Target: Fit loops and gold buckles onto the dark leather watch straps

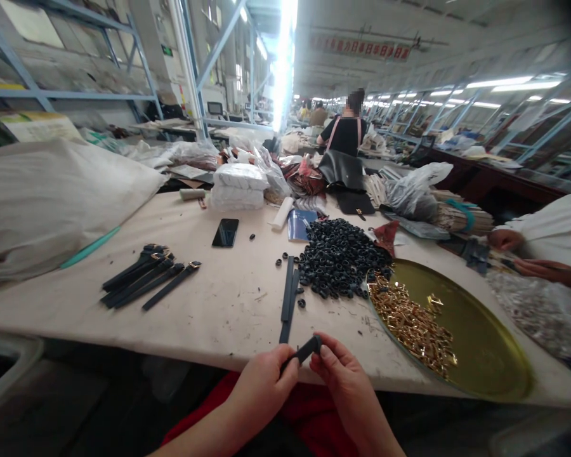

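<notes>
Left hand (265, 381) and right hand (345, 377), each grip clamped on one dark strap (307, 350) at the bench's (219, 324) near edge, loose straps (288, 295) just beyond, black loops (342, 257) heaped beside those, gold buckles (413, 327) on a tray (485, 343) farther right.

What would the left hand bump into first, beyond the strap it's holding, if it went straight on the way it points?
Probably the right hand, which pinches the dark strap just ahead of the left hand, though depth is hard to judge.
</notes>
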Demonstrator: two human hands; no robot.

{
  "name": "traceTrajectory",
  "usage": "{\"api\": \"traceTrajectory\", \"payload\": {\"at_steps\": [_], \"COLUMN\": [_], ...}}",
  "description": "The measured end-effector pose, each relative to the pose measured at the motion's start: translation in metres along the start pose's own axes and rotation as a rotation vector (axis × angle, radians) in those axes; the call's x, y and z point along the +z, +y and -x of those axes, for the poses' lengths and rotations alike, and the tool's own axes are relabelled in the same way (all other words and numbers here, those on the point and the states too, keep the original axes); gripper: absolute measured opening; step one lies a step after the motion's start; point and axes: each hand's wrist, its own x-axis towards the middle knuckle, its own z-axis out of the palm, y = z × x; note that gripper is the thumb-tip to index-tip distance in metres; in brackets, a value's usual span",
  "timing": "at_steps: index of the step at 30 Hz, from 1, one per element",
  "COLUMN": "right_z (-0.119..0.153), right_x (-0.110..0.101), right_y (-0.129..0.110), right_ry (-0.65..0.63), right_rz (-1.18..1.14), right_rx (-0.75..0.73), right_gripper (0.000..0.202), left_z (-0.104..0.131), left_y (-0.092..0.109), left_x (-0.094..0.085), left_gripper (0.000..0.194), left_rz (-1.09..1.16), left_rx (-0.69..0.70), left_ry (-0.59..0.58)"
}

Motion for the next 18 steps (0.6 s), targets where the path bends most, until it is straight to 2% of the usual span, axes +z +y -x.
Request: {"api": "traceTrajectory", "payload": {"at_steps": [5,11,15,18], "right_z": [0.001,-0.004,-0.012,-0.023], "right_x": [0.004,0.001,0.002,0.011], "right_y": [0.006,0.01,0.005,0.003], "right_ry": [0.015,-0.038,-0.073,-0.131], "right_rz": [0.118,0.403,0.327,0.305], "right_rx": [-0.06,-0.205,-0.099,-0.022], "right_gripper": [0.026,0.025,0.03,0.027], "left_z": [0.005,-0.001,-0.011,-0.019], "left_y": [-0.009,-0.009,-0.008,-0.01], "left_x": [-0.003,-0.017,-0.025,-0.027], "left_gripper": [0.024,0.028,0.028,0.03], "left_rz": [-0.135,-0.225,-0.137,-0.019], "left_rx": [0.015,0.026,0.014,-0.027], "left_ry": [0.01,-0.092,-0.15,-0.136]}}
